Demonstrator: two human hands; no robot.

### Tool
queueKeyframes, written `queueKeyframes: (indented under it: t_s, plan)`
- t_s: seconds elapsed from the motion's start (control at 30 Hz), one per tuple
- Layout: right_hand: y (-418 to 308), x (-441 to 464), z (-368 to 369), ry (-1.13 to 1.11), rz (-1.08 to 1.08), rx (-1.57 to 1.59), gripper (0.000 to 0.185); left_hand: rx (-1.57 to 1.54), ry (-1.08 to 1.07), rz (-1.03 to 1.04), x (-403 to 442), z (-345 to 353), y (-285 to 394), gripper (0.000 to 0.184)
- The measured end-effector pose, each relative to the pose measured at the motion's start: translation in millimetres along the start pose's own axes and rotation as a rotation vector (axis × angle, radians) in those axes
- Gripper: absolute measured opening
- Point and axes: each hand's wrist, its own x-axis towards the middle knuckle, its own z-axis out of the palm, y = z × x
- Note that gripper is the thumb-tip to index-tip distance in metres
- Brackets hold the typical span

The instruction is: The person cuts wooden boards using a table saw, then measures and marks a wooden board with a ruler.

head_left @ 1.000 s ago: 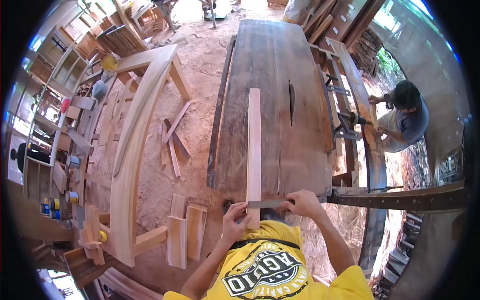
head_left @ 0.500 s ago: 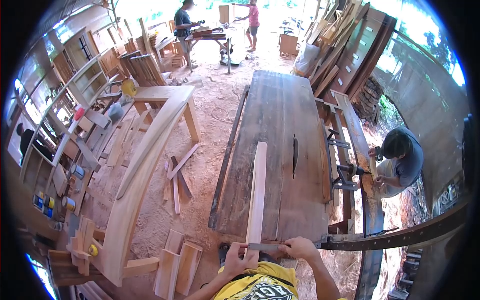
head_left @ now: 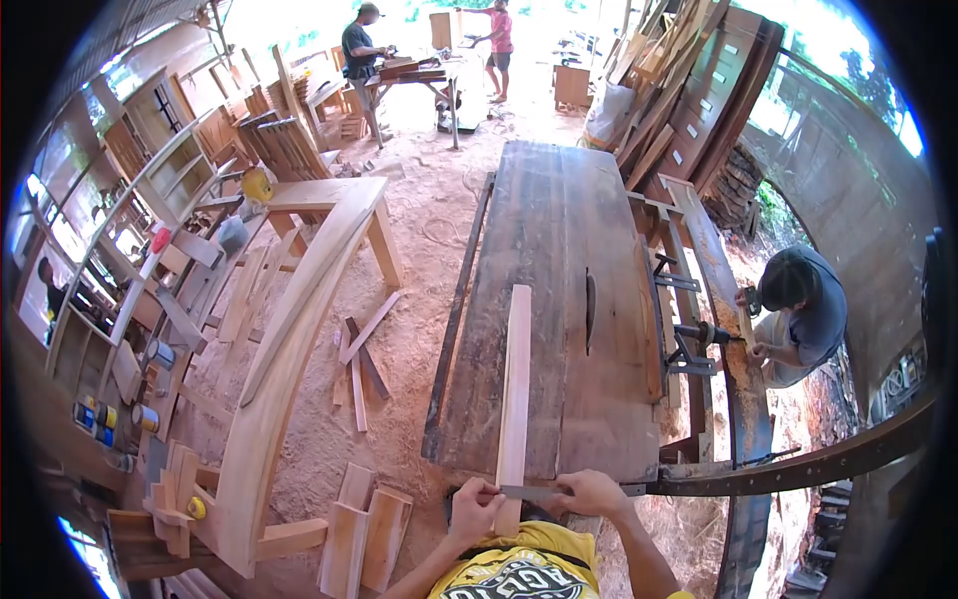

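Observation:
A long pale wooden board point(head_left: 515, 399) lies lengthwise on the dark wooden worktable point(head_left: 469, 369), its near end reaching past the table's edge toward my yellow shirt. Across that near end runs a thin, flat metal strip point(head_left: 529, 492), like a steel ruler; its markings are too small to make out. My left hand point(head_left: 477, 511) is closed in a pinch at the strip's left end, beside the board's left edge. To the right of the board, my right hand point(head_left: 591, 495) grips the strip, which shows again beyond my fingers.
A dark slot with a blade point(head_left: 589, 311) opens in the tabletop. On the right, a person point(head_left: 803, 314) holds a tool against wood. A large wooden frame point(head_left: 299, 309) and loose offcuts point(head_left: 364, 349) lie left. Two people stand at a far table point(head_left: 414, 74).
The board's near end and the strip sit slightly differently in view. My left hand's fingers have drawn together at the strip's end; my right hand has shifted slightly left.

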Motion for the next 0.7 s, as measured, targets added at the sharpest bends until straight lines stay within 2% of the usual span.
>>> queueKeyframes:
  t_s: [0.1, 0.2, 0.27, 0.3, 0.37, 0.53, 0.6, 0.67, 0.7]
  plan:
    - [-4.4, 13.8, 27.7, 0.227, -0.252, 0.061, 0.035, -0.076, -0.062, -0.058, 3.5, 2.7, -20.0, 0.017]
    - [-6.9, 20.9, 33.2, 0.363, -0.331, 0.159, 0.032, -0.099, -0.042, 0.026, 6.5, 4.6, -23.4, 0.027]
    - [-11.1, 18.7, 17.8, 0.393, -0.244, 0.130, 0.032, -0.021, -0.019, 0.058, 7.1, 5.6, -8.1, 0.059]
    - [-7.0, 23.6, 14.4, 0.386, -0.233, 0.140, 0.032, -0.019, -0.030, 0.047, 9.6, 9.3, -2.4, 0.059]
    - [1.7, 30.5, 10.9, 0.548, -0.155, 0.172, 0.032, 0.096, -0.022, 0.143, 11.4, 20.2, 7.3, 0.096]
    - [1.2, 39.8, 11.6, 0.579, -0.082, 0.260, 0.031, 0.207, -0.097, 0.205, 12.7, 35.3, 12.4, 0.094]
    - [-6.5, 41.2, 14.4, 0.490, -0.033, 0.285, 0.030, 0.237, -0.133, 0.250, 10.1, 26.9, 13.0, 0.093]
    - [-6.2, 50.9, 28.4, 0.514, -0.088, 0.374, 0.034, 0.098, -0.252, 0.094, 17.6, 8.9, 23.8, 0.093]
    - [-6.8, 56.8, 36.5, 0.526, -0.128, 0.467, 0.040, 0.106, -0.239, 0.117, 20.0, 1.4, 22.0, 0.093]
